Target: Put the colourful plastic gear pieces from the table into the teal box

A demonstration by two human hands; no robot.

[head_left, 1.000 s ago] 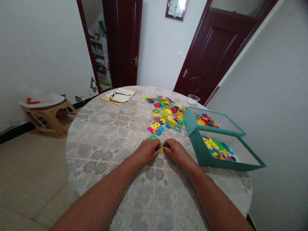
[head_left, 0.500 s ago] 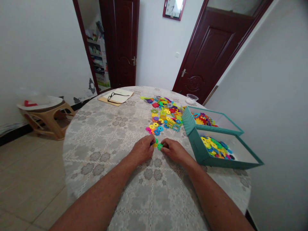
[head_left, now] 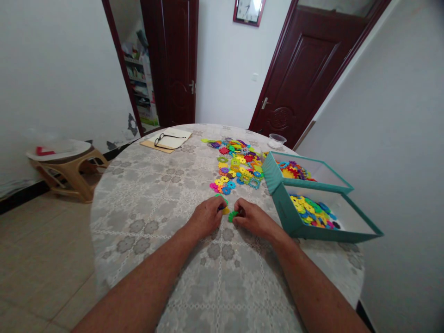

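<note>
Near the middle of the patterned tablecloth, my left hand [head_left: 207, 216] pinches a yellow piece [head_left: 226, 211]; something dark blue shows at its fingertips. A green piece [head_left: 222, 198] lies just beyond those fingers, partly hidden. Close by on the right, my right hand [head_left: 252, 217] is closed on another green piece [head_left: 232, 216], held a little apart from the yellow one. Past both hands spreads a pile of colourful gear-shaped plastic pieces [head_left: 237, 162], with blue, pink and orange ones at its near end.
A teal box [head_left: 287, 217] with two compartments, both holding coloured pieces, stands right of my right hand. Black glasses [head_left: 169, 136] rest on an open notebook [head_left: 180, 134] at the far left. A clear bowl [head_left: 276, 140] sits near the far right edge.
My hands have moved slightly apart. The green piece in my right hand has shifted a little right and nearer to me, and more of the green piece beyond my left fingers shows.
</note>
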